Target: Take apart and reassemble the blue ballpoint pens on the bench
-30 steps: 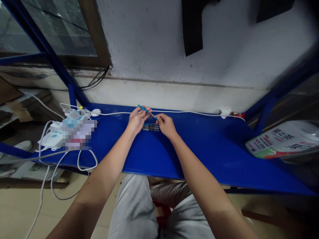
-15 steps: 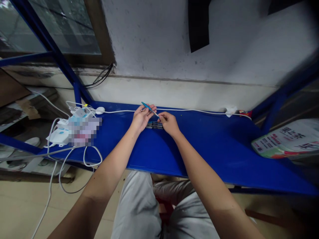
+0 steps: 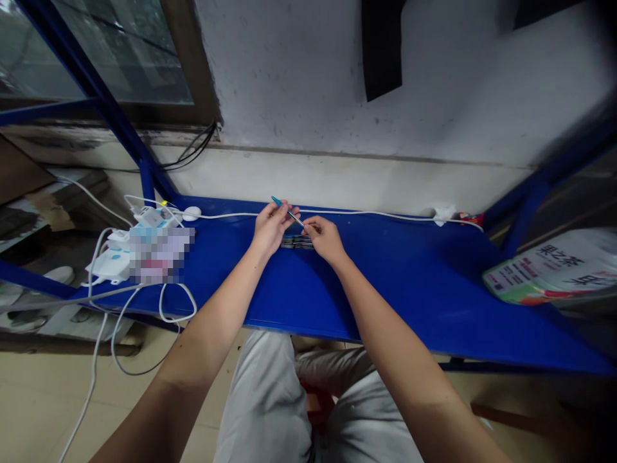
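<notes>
A pen [image 3: 294, 217] with a blue cap end is held at a slant above the blue table [image 3: 405, 283], its blue end pointing up and left. My left hand [image 3: 270, 224] is closed round its upper part with thumb and fingers. At the lower right end of the pen, the fingertips of my right hand [image 3: 322, 236] are pinched on it. Several pens [image 3: 296, 242] lie side by side on the table just below both hands, partly covered by them.
Power strips [image 3: 113, 257] and looped white cables lie at the left. A white cable [image 3: 357, 212] runs along the back edge. A large printed package [image 3: 554, 267] is at the right, and blue frame posts rise at both sides.
My left hand's fingers have closed in round the pen, where they were more spread before. The pen still slants between both hands. The view has shifted slightly.
</notes>
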